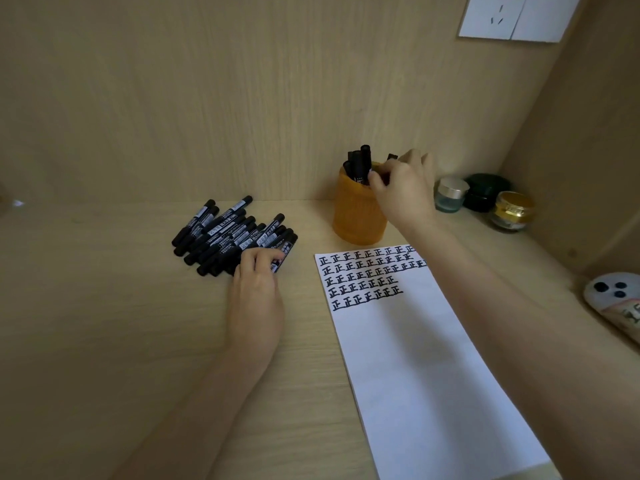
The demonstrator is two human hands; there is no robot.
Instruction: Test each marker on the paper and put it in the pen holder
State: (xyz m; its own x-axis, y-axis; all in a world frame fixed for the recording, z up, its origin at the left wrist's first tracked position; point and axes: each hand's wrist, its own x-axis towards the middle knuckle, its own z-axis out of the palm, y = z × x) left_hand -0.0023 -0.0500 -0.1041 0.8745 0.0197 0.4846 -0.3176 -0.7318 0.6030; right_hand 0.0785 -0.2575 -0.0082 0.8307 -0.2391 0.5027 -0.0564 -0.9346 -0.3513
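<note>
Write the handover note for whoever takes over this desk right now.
Left hand: fingers curled on the nearest marker of the pile, left of the paper.
Right hand: apparently pinching a tested marker at the pen holder rim.
Done: several stored markers stand in the holder; rows of test marks fill the paper's top.
Left: test and store the pile.

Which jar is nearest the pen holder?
The clear jar with the silver lid, leftmost of three; the dark green jar and gold-lidded jar sit farther right.
</note>
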